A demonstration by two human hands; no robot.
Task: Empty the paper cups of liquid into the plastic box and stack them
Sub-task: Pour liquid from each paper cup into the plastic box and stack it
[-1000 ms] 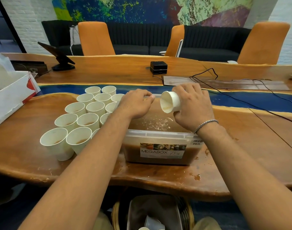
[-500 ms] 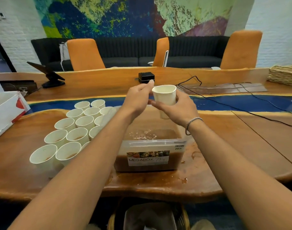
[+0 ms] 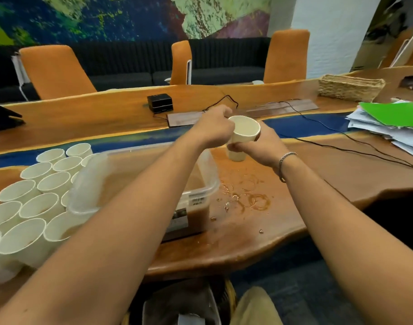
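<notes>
The left forearm (image 3: 130, 221) and right forearm (image 3: 336, 221) are bare along all their visible length, as are the left hand (image 3: 212, 130) and right hand (image 3: 259, 146). A thin silver-coloured bracelet (image 3: 285, 158) of twisted, chain-like links circles the right wrist. A khaki trouser leg (image 3: 254, 306) shows at the bottom edge.

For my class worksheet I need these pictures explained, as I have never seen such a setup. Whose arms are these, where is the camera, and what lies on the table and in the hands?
No machine here: a person wears one wide-angle camera on the head, looking down at their own bare arms. The left hand and right hand both grip one paper cup, upright, to the right of the plastic box of brown liquid. Many more cups stand left of it on the wooden table; brown spill rings lie to its right.
</notes>
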